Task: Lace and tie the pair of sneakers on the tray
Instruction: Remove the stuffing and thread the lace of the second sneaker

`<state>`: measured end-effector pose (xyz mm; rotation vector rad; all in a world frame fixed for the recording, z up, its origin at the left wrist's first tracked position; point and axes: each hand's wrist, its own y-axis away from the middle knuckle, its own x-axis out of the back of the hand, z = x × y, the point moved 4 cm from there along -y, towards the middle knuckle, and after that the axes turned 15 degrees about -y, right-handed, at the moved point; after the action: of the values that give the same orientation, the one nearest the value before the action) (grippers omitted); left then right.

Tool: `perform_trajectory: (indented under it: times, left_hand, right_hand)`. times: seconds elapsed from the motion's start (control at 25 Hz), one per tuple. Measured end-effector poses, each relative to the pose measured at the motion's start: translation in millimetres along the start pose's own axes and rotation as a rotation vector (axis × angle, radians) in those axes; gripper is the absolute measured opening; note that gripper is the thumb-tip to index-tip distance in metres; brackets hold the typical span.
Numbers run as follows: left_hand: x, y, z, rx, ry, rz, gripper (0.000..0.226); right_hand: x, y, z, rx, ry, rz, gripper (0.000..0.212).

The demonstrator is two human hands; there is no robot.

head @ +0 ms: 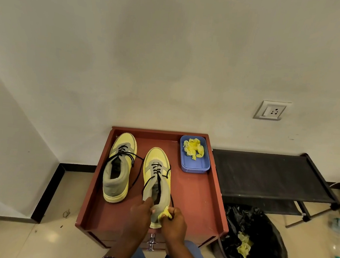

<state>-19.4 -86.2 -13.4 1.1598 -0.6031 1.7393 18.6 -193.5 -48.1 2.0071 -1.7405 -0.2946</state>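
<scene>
Two yellow and grey sneakers with black laces stand on a red-brown tray [198,196]. The left sneaker [120,165] stands alone, its lace ends loose over both sides. The right sneaker [156,181] is held at its heel by both hands. My left hand [141,214] grips the heel collar from the left. My right hand [173,222] pinches a crumpled yellow paper wad [166,213] at the heel, with a black lace end by its fingers.
A blue plastic box [194,168] with crumpled yellow paper sits at the tray's back right. A black bin bag [258,241] with yellow paper lies to the right on the floor. Behind it stands a black low rack [270,176]. A wall runs right behind the tray.
</scene>
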Motion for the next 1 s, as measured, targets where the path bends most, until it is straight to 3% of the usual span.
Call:
perform_trajectory:
  times: [0.16,0.44,0.6,1.0]
  left_hand:
    - [-1.6,0.8,1.0,-0.023,-0.039,0.005,0.007]
    - [1.4,6.5,-0.5,-0.042,-0.093,0.044,0.018]
    - [-0.9,3.9,-3.7,-0.013,-0.083,0.016,0.036]
    - [-5.7,11.8,-6.9,0.027,-0.001,0.094,0.012]
  right_hand:
    - [1.5,1.0,1.6,-0.017,0.013,0.030,0.020]
    - [4.8,-6.1,1.1,-0.044,-0.016,0.067,0.021]
    - [3.9,-12.4,4.0,-0.058,-0.015,0.061,0.022]
    - [9.0,-21.5,6.0,-0.103,0.031,0.040,0.028]
